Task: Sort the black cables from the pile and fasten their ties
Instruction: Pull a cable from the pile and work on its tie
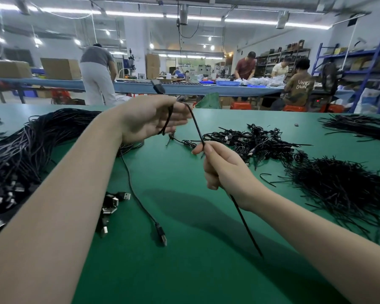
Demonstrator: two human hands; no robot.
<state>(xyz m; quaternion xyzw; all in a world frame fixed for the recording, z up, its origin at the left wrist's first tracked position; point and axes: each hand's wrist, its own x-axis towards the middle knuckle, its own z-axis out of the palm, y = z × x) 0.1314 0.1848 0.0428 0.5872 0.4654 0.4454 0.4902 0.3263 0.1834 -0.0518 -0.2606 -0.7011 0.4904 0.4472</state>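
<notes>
Spanning both grips: black cable (195, 126)

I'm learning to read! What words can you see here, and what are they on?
"UNK" over "OWN": white letters on the back of a seated person's brown shirt, partly cut off by folds.
Cardboard boxes and shelf items: any print is too blurred to read.

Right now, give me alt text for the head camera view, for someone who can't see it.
Two bare hands hold one black cable above a green table: the left hand grips its plug end, the right hand pinches it lower down. Piles of black cables and ties lie on either side.
</notes>
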